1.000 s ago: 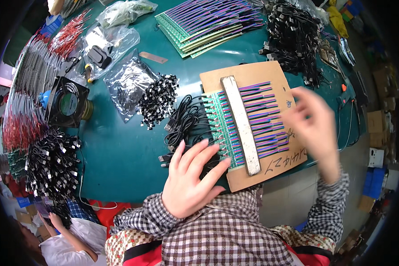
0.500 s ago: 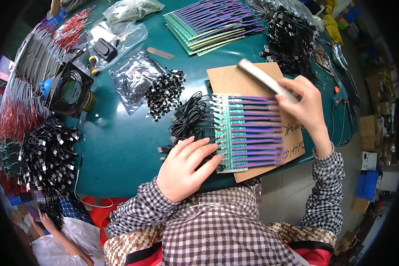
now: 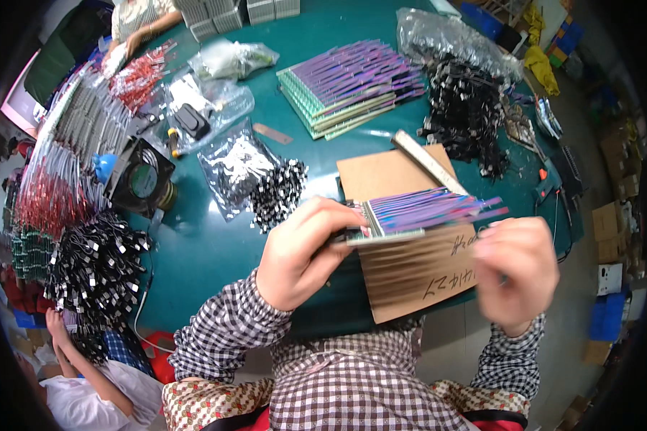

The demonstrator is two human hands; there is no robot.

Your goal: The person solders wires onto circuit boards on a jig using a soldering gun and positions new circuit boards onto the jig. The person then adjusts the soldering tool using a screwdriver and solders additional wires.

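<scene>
A green circuit board panel with many purple wires is raised and tilted over a brown cardboard sheet. My left hand grips the panel's left end, fingers closed around it; something dark beside the fingers is mostly hidden. At the right, past the wire ends, my right hand is blurred by motion, its fingers curled; whether it holds anything does not show. A pale flat bar lies across the cardboard's far part, behind the wires.
Stacked wired panels lie at the back. Small black-and-silver connectors spill beside a clear bag. Black cable bundles sit back right, others left, near a fan. Co-workers' arms show at the far left.
My right hand has let go of the pale bar, now on the cardboard, and moved nearer. My left hand has lifted and tilted the panel; the black cables beside it no longer show there.
</scene>
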